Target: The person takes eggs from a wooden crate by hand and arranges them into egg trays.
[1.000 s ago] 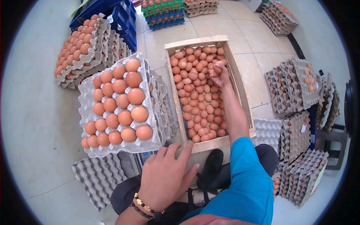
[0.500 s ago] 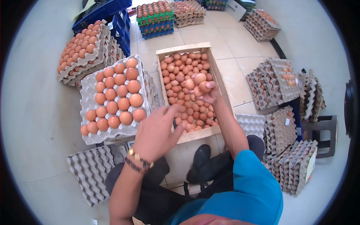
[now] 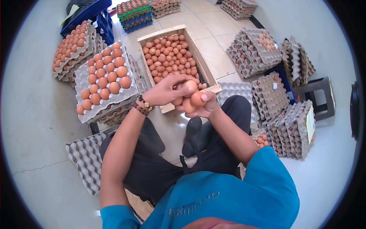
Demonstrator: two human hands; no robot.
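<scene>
Several brown eggs (image 3: 197,99) rest in my right hand (image 3: 209,107), its fingers curled under them and its thumb over one. My left hand (image 3: 166,91) meets it from the left, thumb and fingers closed round an egg (image 3: 190,86) at the top of the bunch. Both hands are over the near end of a wooden crate (image 3: 204,65) full of loose brown eggs (image 3: 167,57). Left of the crate, a grey egg tray (image 3: 81,73) tops a stack and holds rows of eggs, with some bare cups along its left side.
More stacked trays of eggs (image 3: 74,45) stand at the back left, beside blue crates (image 3: 103,26). Green and blue trays (image 3: 133,17) are farther back. On the right are tray stacks (image 3: 255,51) and a grey stool (image 3: 324,97). A tray without eggs (image 3: 85,160) lies at the lower left.
My right hand has come back from the crate toward my body with several eggs. My left hand, open and apart before, has joined it and closed on an egg. The view has shifted.
</scene>
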